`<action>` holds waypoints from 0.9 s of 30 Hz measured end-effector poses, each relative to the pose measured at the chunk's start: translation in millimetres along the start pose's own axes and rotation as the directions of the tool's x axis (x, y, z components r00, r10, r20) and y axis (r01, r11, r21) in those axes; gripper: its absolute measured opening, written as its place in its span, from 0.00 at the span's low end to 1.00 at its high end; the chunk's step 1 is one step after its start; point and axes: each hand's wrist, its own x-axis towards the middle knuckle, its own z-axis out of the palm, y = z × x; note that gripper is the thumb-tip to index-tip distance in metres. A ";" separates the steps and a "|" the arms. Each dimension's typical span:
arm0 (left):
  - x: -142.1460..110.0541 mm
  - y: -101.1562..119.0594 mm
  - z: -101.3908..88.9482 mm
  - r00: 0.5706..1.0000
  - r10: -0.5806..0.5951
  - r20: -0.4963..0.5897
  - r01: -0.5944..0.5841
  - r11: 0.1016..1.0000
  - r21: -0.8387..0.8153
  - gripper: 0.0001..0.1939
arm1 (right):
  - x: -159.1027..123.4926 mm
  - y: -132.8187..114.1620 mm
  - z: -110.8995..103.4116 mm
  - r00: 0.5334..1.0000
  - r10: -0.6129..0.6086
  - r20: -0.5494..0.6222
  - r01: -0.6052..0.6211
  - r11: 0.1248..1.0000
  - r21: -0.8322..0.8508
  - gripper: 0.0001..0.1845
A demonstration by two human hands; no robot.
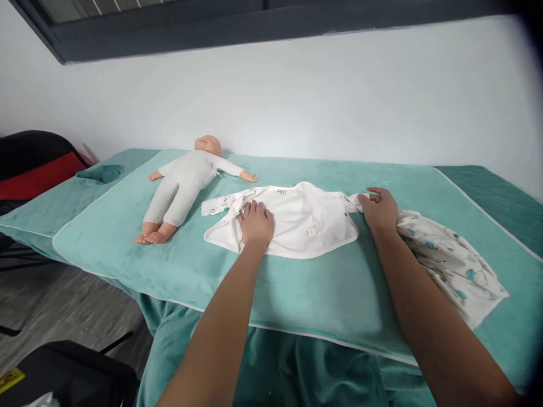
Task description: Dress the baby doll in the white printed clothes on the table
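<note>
Head cam: white top (292, 226) lies spread open, inner side up, mid-frame, on the green mat (322, 299). L hand (257, 225) is palm-down on its left part, fingers a bit apart, pressing rather than pinching. R hand (380, 210) is at the cuff of the sleeve on the frame's right, thumb & fingers close round it; can't tell if cloth is actually nipped.

Handling (my guess): v. light, soft, limp, prob. stretchy cotton; not fragile, not esp. slippery, but will crease & fold over itself if tugged. Best hold: cuff or shoulder seam, other palm flat on the body as anchor.

Counts: 1 white top w/ 2 sleeves, 1 printed neck mark, 1 small tag inside. 1 doll (186, 181) in white, lying left of centre, head toward the wall (314, 107), apart from the top. 1 heap of printed cloth (453, 260), right side, partly behind the R forearm; no. of pieces unclear. 1 black-&-red chair (40, 172), far left edge. 1 dark seat (80, 370), lower left. 2 hands total.
</note>
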 end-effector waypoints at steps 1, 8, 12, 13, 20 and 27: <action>-0.2 -0.1 0.1 1.000 0.001 -0.001 -0.001 1.000 0.003 0.22 | 0.5 0.6 0.7 1.000 -0.022 -0.002 0.022 1.000 0.018 0.23; 0.1 -1.3 0.7 1.000 0.006 -0.009 -0.006 1.000 -0.010 0.22 | 6.6 1.7 1.9 0.986 -0.086 -0.145 0.104 0.987 0.119 0.21; 0.1 -1.2 0.7 1.000 0.009 -0.013 -0.009 1.000 -0.023 0.21 | 5.4 2.3 5.4 0.995 -0.041 -0.090 0.058 0.981 0.186 0.21; 0.0 -1.1 0.7 1.000 0.007 -0.013 -0.007 1.000 -0.026 0.22 | 4.5 1.9 5.7 0.997 -0.030 -0.075 0.044 0.981 0.190 0.23; 0.3 -0.8 0.4 1.000 -0.001 -0.006 0.001 1.000 -0.022 0.22 | -2.2 -10.0 -2.2 0.994 -0.076 -0.077 0.072 0.996 -0.050 0.20; -0.3 -1.4 0.3 1.000 0.005 -0.010 -0.005 1.000 -0.030 0.21 | -2.6 -11.8 0.0 0.999 -0.053 0.002 0.053 0.998 0.025 0.23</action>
